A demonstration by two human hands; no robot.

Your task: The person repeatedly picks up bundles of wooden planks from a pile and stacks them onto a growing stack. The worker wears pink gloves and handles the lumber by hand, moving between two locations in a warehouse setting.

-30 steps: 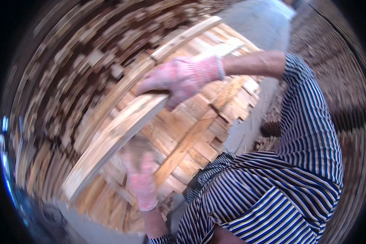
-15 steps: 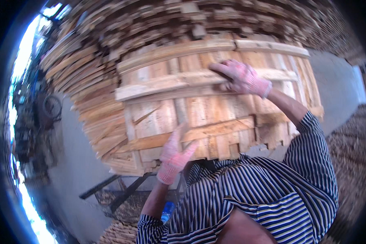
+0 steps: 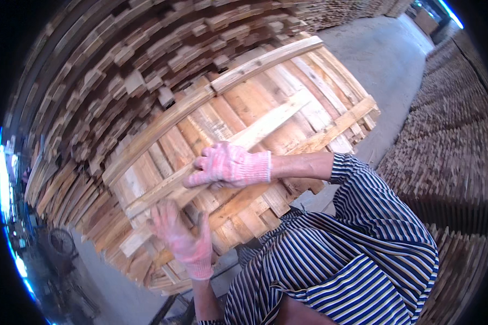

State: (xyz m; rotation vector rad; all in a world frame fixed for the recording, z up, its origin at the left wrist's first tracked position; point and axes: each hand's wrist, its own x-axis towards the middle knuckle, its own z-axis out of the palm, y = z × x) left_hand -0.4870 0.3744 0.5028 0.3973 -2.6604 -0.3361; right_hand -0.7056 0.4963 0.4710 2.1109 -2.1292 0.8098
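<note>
A panel of pale boards (image 3: 249, 103) laid side by side, with longer slats across it, lies in front of me. My right hand (image 3: 230, 165), in a pinkish work glove, is closed over a long wooden slat (image 3: 279, 116) that runs slantwise across the panel's middle. My left hand (image 3: 184, 238), gloved alike, hovers over the panel's near left end, below that slat's left end. Its fingers are spread and somewhat blurred, with nothing visible in them. Another cross slat (image 3: 265, 62) runs along the far edge, and one more (image 3: 331, 130) lies along the near side.
Stacked boards (image 3: 130, 81) rise right behind the panel, and rough boards (image 3: 65, 195) jut out at the left. Further stacks (image 3: 444, 124) stand to the right across a strip of grey floor (image 3: 379, 59). A wheel (image 3: 61, 242) shows at the far left.
My view has turned, so the panel now slants up to the right. My right hand has moved left along the middle slat toward my left hand. The left hand stays open near the left end.
</note>
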